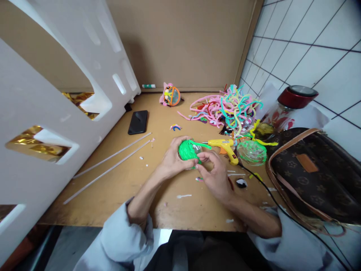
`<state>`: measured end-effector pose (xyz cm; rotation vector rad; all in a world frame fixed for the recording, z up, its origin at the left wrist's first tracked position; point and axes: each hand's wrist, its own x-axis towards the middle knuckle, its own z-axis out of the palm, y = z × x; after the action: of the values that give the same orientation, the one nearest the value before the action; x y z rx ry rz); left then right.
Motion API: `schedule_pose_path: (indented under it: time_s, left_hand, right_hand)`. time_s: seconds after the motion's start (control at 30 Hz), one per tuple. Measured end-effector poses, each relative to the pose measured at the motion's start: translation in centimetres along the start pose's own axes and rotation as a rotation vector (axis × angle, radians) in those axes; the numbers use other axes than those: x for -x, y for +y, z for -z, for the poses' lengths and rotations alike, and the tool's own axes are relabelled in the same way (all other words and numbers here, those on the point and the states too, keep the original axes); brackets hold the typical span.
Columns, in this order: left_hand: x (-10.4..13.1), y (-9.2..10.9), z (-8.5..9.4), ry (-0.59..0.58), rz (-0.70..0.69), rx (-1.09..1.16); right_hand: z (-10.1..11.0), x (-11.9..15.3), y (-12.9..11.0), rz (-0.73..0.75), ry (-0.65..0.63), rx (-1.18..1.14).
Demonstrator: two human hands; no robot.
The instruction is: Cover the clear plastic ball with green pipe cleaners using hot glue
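A clear ball partly wrapped in bright green pipe cleaner [186, 150] is held above the table in front of me. My left hand [172, 160] is wrapped round its left side, thumb along the lower edge. At its right side, the fingertips of my right hand [216, 175] pinch the green strand against the ball. A loose end of the green pipe cleaner sticks out to the right over the tip of a yellow glue gun [222, 145]. The glue gun lies just beyond my right hand. Beside it rests a second clear ball with green lines [252, 152].
A pile of coloured pipe cleaners [235, 107] lies at the back right, near a red-lidded jar [293, 101] and a brown handbag [318, 177]. Left are a black phone [138, 122] and two glue sticks [113, 167]. A pink decorated ball [170, 95] sits at the back. The glue gun's black cord [270, 192] runs right.
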<state>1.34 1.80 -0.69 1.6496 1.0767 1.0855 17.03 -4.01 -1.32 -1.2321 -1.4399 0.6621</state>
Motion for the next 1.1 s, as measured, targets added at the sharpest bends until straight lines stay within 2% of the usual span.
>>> schedule_pose_path:
  time_s: [0.3, 0.43, 0.57, 0.77, 1.1]
  left_hand:
    - [0.0, -0.4, 0.2, -0.032, -0.055, -0.046]
    - [0.0, -0.2, 0.2, -0.03, -0.026, -0.039]
    - [0.0, 0.2, 0.5, -0.063, 0.014, -0.012]
    - [0.1, 1.0, 1.1, -0.096, 0.026, -0.003]
    - [0.0, 0.8, 0.8, -0.111, 0.086, 0.054]
  right_hand:
    - [0.3, -0.2, -0.2, 0.055, -0.018, 0.019]
    - [0.1, -0.1, 0.0, 0.073, -0.018, 0.023]
    - [-0.3, 0.2, 0.5, 0.004, 0.038, 0.007]
    - [-0.2, 0.0, 1.0, -0.028, 0.037, 0.008]
    - [0.2, -0.1, 0.0, -0.004, 0.0, -0.004]
